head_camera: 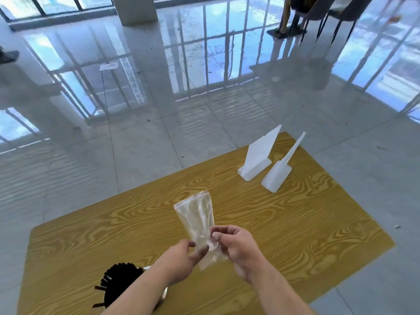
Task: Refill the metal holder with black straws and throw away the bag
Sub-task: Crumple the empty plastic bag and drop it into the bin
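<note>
A clear plastic bag with a reddish zip edge is held upright above the wooden table. It looks empty. My left hand pinches its lower part from the left, and my right hand pinches it from the right. A dense bundle of black straws fills the metal holder at the table's near left. My left forearm covers most of the holder, so only slivers of its shiny rim show.
Two white plastic sign stands stand at the table's far right. Glossy tiled floor surrounds the table. Chairs and a person's legs are far back at the right.
</note>
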`<state>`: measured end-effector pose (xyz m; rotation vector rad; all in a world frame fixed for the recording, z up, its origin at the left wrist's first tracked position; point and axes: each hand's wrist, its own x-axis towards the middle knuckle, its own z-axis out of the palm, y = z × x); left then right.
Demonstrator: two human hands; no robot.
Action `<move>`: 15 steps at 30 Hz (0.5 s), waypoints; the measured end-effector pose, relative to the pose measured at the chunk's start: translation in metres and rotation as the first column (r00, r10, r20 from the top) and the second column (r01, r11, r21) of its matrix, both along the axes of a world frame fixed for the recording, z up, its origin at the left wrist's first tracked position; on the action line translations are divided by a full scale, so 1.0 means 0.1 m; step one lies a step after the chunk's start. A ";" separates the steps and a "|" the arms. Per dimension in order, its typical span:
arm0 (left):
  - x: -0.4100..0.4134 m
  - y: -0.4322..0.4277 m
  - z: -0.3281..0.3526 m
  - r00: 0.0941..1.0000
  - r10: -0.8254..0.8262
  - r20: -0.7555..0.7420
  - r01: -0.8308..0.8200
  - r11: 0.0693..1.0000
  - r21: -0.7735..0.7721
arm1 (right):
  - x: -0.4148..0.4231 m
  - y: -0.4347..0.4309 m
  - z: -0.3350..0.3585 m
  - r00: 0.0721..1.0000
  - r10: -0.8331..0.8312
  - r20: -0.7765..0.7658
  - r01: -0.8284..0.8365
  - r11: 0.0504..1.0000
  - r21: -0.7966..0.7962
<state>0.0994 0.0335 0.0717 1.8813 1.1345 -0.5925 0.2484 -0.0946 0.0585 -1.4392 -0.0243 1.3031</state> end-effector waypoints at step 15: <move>-0.53 -0.14 1.05 0.784 0.350 0.512 -0.128 0.899 -0.419 | -0.80 -0.93 1.23 0.960 -0.271 0.076 0.262 0.959 0.113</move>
